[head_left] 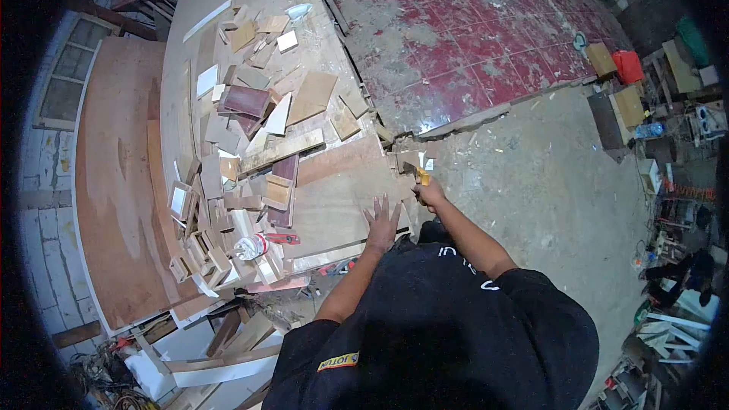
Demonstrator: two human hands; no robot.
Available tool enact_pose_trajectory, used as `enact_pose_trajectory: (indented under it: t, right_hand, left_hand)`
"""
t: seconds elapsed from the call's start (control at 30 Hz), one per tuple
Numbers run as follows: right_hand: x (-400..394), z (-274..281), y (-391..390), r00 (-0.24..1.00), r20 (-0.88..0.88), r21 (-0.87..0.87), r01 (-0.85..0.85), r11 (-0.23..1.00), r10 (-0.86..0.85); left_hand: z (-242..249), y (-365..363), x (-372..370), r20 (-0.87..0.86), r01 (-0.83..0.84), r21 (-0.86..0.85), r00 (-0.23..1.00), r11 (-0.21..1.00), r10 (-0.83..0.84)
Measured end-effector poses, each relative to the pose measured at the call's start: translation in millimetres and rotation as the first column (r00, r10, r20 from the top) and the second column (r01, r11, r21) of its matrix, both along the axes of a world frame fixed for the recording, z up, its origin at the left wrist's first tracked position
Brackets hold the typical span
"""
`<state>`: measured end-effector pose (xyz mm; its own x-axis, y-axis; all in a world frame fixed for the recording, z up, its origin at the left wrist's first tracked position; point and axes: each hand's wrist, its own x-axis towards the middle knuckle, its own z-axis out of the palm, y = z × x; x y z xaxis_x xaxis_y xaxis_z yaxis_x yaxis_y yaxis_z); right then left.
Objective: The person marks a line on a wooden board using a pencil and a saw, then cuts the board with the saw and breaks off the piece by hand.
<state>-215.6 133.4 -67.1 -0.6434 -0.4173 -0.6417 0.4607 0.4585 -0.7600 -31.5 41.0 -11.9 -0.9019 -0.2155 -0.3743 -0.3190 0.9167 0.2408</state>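
My left hand (pixel 382 229) lies flat with fingers spread on a pale plywood surface (pixel 326 212), close to its near right corner. Just past the right edge of that surface, my right hand (pixel 431 194) is wrapped round a hammer (pixel 422 176) with a yellow handle and a dark metal head. The hammer head points toward the board's edge; the lower handle is hidden in my fist. Left of my left hand lie a dark reddish wood strip (pixel 283 212) and a small open wooden box (pixel 276 192).
Many wood offcuts (pixel 311 97) cover the worktop. A white bottle (pixel 249 247) and a red-handled tool (pixel 282 238) lie at its near end. A brown panel (pixel 118 182) stands at the left. Red tiled floor (pixel 456 53) rises beyond a broken edge; clutter lines the right.
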Motion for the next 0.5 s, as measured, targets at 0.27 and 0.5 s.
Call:
enact_pose_trajectory:
  t: [0.27, 0.5]
  right_hand:
    - [-3.2, -11.2, 2.9, 0.999, -0.017, -0.033, -0.04, 0.999, 0.04]
    - [-7.8, -3.5, 1.7, 0.997, 0.053, 0.016, -0.053, 0.998, 0.052]
  left_hand:
    - [5.1, -2.4, 0.2, 0.056, 0.033, -0.022, 0.998, 0.999, -0.031]
    - [-6.3, -1.3, 10.7, -0.019, 0.042, -0.008, 0.999, 0.999, -0.042]
